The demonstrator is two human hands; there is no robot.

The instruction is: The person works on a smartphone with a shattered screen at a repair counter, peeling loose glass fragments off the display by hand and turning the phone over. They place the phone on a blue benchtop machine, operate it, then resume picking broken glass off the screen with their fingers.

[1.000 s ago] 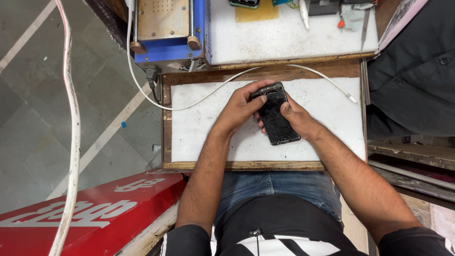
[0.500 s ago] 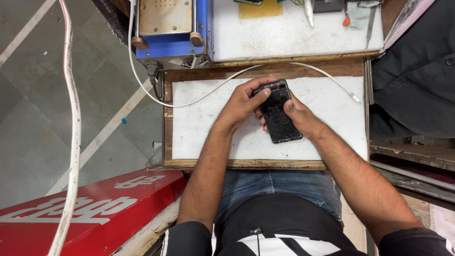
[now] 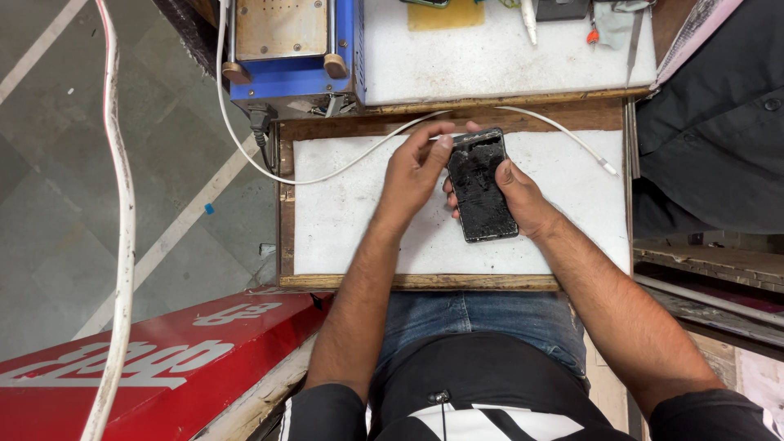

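- The right hand (image 3: pixel 523 200) grips a cracked black phone (image 3: pixel 482 186) above the white work board (image 3: pixel 343 220).
- The left hand (image 3: pixel 412 171) pinches a thin tool at the phone's top corner.

Repair workshop: cracked phone (image 3: pixel 483 186), blue bench machine (image 3: pixel 290 49)

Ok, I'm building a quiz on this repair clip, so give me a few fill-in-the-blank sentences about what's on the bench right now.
1. The right hand holds a dark phone whose screen is ____.
2. The left hand touches the phone's ____ end.
3. A ____ cable crosses the white board.
4. Beyond the board stands a ____ machine.

Missing words: cracked; top; white; blue
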